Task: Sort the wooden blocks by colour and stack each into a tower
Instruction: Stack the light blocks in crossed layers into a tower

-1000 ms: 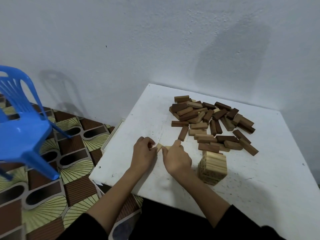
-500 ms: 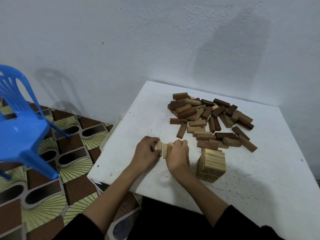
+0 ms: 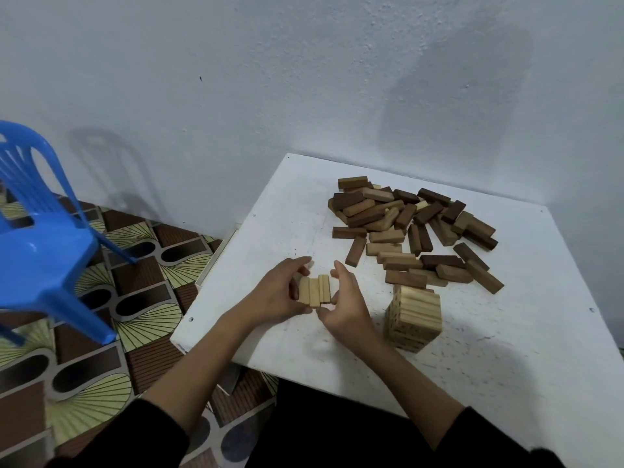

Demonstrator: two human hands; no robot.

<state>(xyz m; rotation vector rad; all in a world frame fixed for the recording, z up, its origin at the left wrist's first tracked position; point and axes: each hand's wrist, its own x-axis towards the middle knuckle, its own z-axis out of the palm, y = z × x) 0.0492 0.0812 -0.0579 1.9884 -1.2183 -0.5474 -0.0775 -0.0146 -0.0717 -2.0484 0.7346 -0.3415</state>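
Note:
Three light wooden blocks [image 3: 314, 291] lie side by side as one row on the white table [image 3: 506, 349]. My left hand [image 3: 280, 292] presses the row from the left and my right hand [image 3: 347, 302] from the right, fingers curled around its ends. A short tower of light blocks [image 3: 414, 317] stands just right of my right hand. Behind it a loose pile of brown and tan blocks [image 3: 408, 224] is spread across the table's far half.
A blue plastic chair [image 3: 37, 241] stands on the patterned floor at the left. The table sits against a white wall [image 3: 304, 79]. Its near left corner [image 3: 175, 339] is close to my left forearm.
My hands have gathered the light blocks together; the blocks that were apart and angled now form one tight row of three between both hands. The tower and pile are unchanged.

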